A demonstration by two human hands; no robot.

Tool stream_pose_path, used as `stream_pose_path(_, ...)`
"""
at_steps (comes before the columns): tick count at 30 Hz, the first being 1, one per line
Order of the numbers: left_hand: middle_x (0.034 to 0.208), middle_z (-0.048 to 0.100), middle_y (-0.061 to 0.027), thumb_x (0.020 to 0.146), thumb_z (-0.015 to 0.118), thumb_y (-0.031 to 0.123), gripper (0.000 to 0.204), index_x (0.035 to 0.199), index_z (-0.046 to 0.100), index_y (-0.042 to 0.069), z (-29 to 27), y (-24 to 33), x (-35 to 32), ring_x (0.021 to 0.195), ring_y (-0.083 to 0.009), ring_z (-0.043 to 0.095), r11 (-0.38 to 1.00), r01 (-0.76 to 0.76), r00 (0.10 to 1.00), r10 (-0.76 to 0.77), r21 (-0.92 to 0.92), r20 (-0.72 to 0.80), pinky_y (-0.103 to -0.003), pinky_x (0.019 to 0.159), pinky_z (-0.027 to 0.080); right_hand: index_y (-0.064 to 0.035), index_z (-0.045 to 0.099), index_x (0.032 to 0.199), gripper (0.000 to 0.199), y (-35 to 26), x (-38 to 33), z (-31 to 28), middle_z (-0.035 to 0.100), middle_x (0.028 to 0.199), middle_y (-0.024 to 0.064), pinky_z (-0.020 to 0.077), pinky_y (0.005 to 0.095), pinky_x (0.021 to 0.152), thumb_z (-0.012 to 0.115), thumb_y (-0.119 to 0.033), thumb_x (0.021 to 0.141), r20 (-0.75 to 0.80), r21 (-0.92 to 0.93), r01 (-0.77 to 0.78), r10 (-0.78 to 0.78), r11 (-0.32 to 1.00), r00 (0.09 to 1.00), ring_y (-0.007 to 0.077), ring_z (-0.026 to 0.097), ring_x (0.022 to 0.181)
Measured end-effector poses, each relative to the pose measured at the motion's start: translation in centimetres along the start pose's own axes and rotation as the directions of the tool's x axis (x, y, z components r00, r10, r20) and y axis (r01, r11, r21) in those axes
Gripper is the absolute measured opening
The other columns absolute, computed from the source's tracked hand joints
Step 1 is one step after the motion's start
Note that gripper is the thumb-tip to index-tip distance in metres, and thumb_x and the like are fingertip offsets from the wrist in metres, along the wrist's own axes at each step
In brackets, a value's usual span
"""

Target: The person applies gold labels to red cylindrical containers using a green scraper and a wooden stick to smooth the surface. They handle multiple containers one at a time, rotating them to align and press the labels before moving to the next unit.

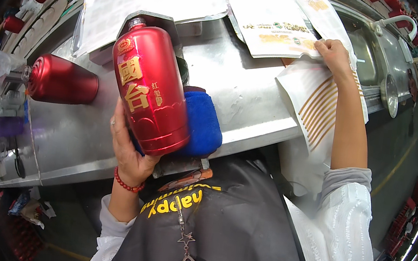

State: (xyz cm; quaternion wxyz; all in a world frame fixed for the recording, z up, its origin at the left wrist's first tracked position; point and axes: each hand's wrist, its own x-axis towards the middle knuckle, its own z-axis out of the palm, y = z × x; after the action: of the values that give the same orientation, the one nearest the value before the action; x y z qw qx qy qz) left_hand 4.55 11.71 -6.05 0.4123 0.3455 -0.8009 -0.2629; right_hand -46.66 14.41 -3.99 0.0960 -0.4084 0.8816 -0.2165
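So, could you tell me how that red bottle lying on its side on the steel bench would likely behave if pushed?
The glossy red bottle lying on its side looks round-bodied, so it would probably roll across the smooth steel bench. Its shiny glaze suggests a slippery grip. It appears ceramic or glass, so likely heavy and breakable.

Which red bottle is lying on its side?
The plain red bottle on the metal table, far left. It lies flat, untouched, while the left hand holds up the other one, the gold-marked bottle.
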Motion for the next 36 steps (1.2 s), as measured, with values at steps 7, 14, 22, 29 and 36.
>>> stream_pose_path(7,0.133,0.051,-0.0213,0.085,0.068,0.064,0.108,0.153,0.025,-0.009,0.0,0.0,-0.1,0.119,-0.0340,0.053,1.000,-0.004,1.000,0.004,0.005,0.004,-0.042,0.101,0.043,-0.0026,0.074,0.082,0.018,-0.5,-1.2,-0.8,0.068,0.093,0.0108,0.0453,0.0446,0.089,0.073,-0.020,0.085,-0.339,-0.440,0.483,-0.639,0.757,0.691,0.0326,0.060,0.094)
stream_pose_path(14,0.131,0.052,-0.0204,0.086,0.067,0.065,0.108,0.153,0.025,-0.008,0.0,0.1,0.2,0.117,-0.0335,0.053,1.000,-0.015,1.000,0.015,-0.003,0.005,-0.042,0.100,0.043,-0.0051,0.072,0.081,0.015,-2.3,1.2,-3.5,0.066,0.095,0.0081,0.0444,0.0423,0.089,0.077,-0.019,0.083,-0.360,-0.424,0.603,-0.736,0.676,0.573,0.0318,0.058,0.097)
stream_pose_path(22,0.134,0.051,-0.0243,0.085,0.068,0.064,0.108,0.151,0.025,-0.011,-0.2,0.3,0.1,0.118,-0.0370,0.053,0.998,0.006,1.000,-0.007,0.059,0.008,-0.044,0.101,0.042,-0.0019,0.066,0.082,0.018,-7.2,7.7,-4.5,0.060,0.091,0.0100,0.0473,0.0403,0.083,0.075,-0.016,0.087,-0.365,-0.288,0.739,-0.783,0.609,0.504,0.0263,0.059,0.094)
stream_pose_path(29,0.138,0.049,-0.0277,0.084,0.069,0.064,0.110,0.151,0.026,-0.011,-0.2,0.3,0.5,0.119,-0.0390,0.052,0.992,-0.037,0.999,0.033,0.124,0.040,-0.045,0.102,0.042,-0.0089,0.076,0.093,0.023,-3.7,19.3,4.0,0.065,0.104,0.0114,0.0513,0.0401,0.084,0.073,-0.032,0.089,-0.334,-0.405,0.532,-0.662,0.744,0.671,0.0303,0.060,0.100)
stream_pose_path(36,0.138,0.048,-0.0283,0.083,0.074,0.058,0.109,0.151,0.024,-0.010,-0.5,0.5,0.4,0.122,-0.0393,0.052,0.994,-0.028,0.997,0.020,0.107,0.079,-0.045,0.102,0.043,-0.0149,0.073,0.103,0.027,-2.9,19.0,6.2,0.059,0.118,0.0062,0.0540,0.0509,0.088,0.062,-0.038,0.093,-0.225,-0.542,0.358,-0.542,0.761,0.810,0.0316,0.053,0.117)
